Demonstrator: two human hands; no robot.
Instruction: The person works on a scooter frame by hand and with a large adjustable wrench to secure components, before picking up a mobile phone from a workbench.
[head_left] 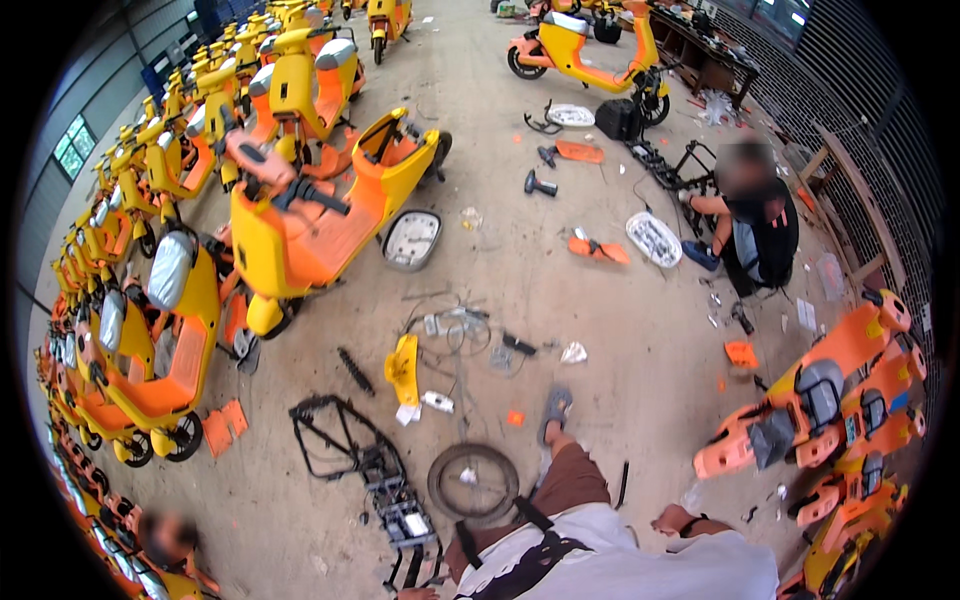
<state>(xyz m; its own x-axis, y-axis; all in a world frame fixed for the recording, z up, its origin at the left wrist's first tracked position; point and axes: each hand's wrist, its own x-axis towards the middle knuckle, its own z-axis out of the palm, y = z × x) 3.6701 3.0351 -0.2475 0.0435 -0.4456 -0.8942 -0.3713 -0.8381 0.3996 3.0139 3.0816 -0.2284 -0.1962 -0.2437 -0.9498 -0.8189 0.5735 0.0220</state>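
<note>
My right hand [675, 520] hangs beside my body at the lower right, over the floor. Its fingers look loosely apart, and I see nothing held in it. Only a sliver of my left hand [418, 594] shows at the bottom edge, next to the lower end of a black scooter frame [375, 470]; its fingers are cut off. The frame lies on the floor to my left. Close to my legs lies a wheel tyre [433, 482]. A yellow body panel [402, 370] and a black shock absorber [355, 371] lie just beyond the frame.
Yellow-orange scooters [330, 240] crowd the left side. Orange scooter bodies [820, 400] stand at the right. A person [768, 225] sits by another black frame [660, 170]; a second person [165, 540] is at lower left. Cables [455, 325], power drills [540, 184] and white-lined panels [654, 240] litter the floor.
</note>
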